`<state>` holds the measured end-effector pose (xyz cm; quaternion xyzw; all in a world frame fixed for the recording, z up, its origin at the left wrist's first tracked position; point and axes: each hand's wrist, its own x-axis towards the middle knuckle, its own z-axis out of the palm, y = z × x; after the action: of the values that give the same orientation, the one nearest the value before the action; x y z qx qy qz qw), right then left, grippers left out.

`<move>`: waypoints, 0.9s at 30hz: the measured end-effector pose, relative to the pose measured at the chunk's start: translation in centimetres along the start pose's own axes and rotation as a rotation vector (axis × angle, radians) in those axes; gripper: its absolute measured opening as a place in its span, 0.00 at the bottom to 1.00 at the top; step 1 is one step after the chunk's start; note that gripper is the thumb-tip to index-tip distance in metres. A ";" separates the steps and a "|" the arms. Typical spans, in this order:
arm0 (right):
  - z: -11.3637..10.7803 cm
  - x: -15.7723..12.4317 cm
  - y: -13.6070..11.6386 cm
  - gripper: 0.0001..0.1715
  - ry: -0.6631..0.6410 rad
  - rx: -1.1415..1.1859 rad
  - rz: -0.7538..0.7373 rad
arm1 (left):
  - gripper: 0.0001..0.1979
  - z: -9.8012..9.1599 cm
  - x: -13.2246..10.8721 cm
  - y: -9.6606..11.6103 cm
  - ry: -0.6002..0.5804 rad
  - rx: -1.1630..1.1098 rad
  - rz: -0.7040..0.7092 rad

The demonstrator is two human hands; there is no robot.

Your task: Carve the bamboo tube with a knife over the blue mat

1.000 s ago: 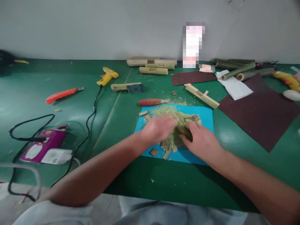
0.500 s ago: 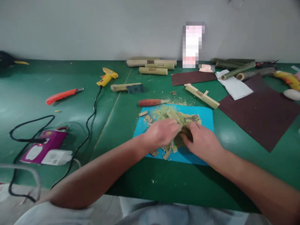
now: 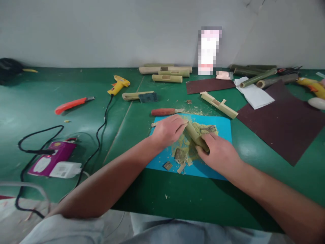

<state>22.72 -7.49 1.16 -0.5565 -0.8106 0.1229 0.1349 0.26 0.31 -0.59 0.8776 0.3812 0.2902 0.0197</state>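
On the blue sheet [image 3: 223, 127] my right hand [image 3: 218, 149] is wrapped round the near end of a pale bamboo tube [image 3: 193, 131], which slants away to the upper left. My left hand [image 3: 169, 131] is closed at the tube's far end, fingers pressed together; a thin edge shows at the fingertips, too small to name. Yellowish bamboo dust [image 3: 184, 144] and several chips, among them a brown piece [image 3: 168, 165], lie under and around the hands. Just beyond the sheet rests a knife with a red wooden handle [image 3: 163, 112].
A notched bamboo tube [image 3: 219, 105] lies beyond my right hand, near dark sandpaper sheets [image 3: 284, 125]. More cut tubes [image 3: 167, 78] line the wall. Leftward are a yellow glue gun [image 3: 118, 85], a red utility knife [image 3: 72, 104] and a purple power strip [image 3: 54, 157] with cables.
My left hand has moved away from my right hand, up and left along the bamboo tube, leaving more of the tube in sight. My right hand keeps its hold in nearly the same place.
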 end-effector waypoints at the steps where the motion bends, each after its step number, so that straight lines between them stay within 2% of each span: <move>1: 0.1 0.0 0.0 0.08 0.002 0.020 0.008 | 0.12 0.0 0.0 0.0 0.004 0.002 0.000; 5: 0.2 0.0 -0.1 0.09 -0.002 0.033 0.031 | 0.13 -0.2 -0.3 1.0 -0.012 0.028 0.007; 10: 0.3 -0.1 -0.1 0.10 0.004 -0.012 0.038 | 0.16 -0.5 -0.2 2.6 -0.201 0.073 0.189; 11: 0.3 -0.1 -0.1 0.10 0.004 -0.015 0.034 | 0.17 -0.5 -0.1 2.6 -0.198 0.089 0.192; 14: 0.2 -0.1 -0.1 0.11 -0.001 -0.012 0.027 | 0.18 -0.7 0.0 2.4 -0.090 0.125 0.105; 15: 0.2 -0.1 -0.1 0.11 -0.007 -0.012 0.029 | 0.18 -0.8 0.0 2.4 -0.093 0.117 0.098; 19: 0.1 0.0 -0.1 0.11 -0.034 -0.018 0.036 | 0.18 -0.7 -0.1 2.5 -0.259 0.036 0.174; 23: 0.0 0.0 -0.2 0.11 -0.021 -0.025 0.038 | 0.17 -0.4 -0.1 2.5 -0.095 0.057 0.021; 24: 0.0 0.0 -0.2 0.11 -0.028 -0.027 0.038 | 0.17 -0.4 -0.1 2.6 -0.114 0.056 0.054; 26: 0.0 -0.1 -0.2 0.11 -0.052 -0.033 0.040 | 0.17 -0.3 -0.3 2.8 -0.251 0.012 0.183; 27: 0.0 -0.1 -0.3 0.11 -0.060 -0.036 0.042 | 0.18 -0.3 -0.3 2.9 -0.284 0.008 0.177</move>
<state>22.53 -7.64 1.27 -0.5719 -0.8044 0.1278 0.0978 1.80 -1.99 0.24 0.9399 0.2970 0.1625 0.0443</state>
